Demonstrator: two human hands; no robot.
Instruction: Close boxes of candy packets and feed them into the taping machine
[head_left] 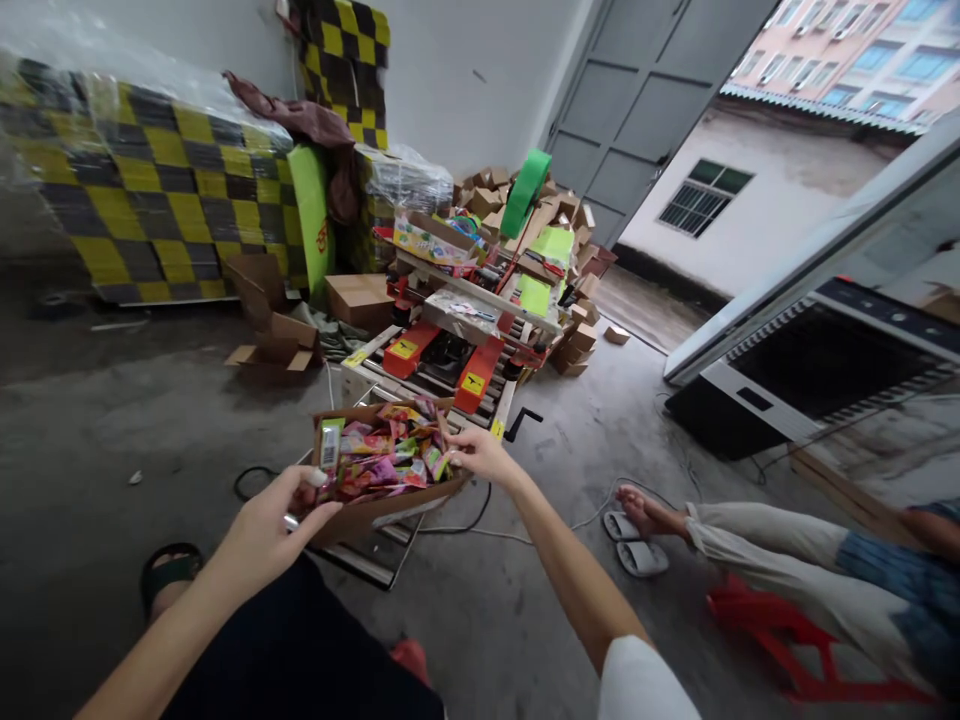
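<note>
An open cardboard box [390, 515] filled with small colourful candy packets [382, 455] stands in front of me, on the near end of a roller conveyor. My left hand [274, 520] grips the box at its near left corner, thumb outside and fingertips at the rim beside a reddish packet. At the right end, my right hand [484, 455] has its fingers closed on the box edge, by a raised flap. A green-edged packet [330, 442] with a barcode leans up at the left side. The fingers partly hide both ends of the rim.
Beyond the box is a carton-taping machine [442, 365] with orange side belts, a crank [523, 424] and a green tape roll [525, 193]. Small cartons are heaped behind it. Cables cross the floor. At right, a person's legs [780, 535] extend beside a red stool [780, 630] and slippers [637, 545].
</note>
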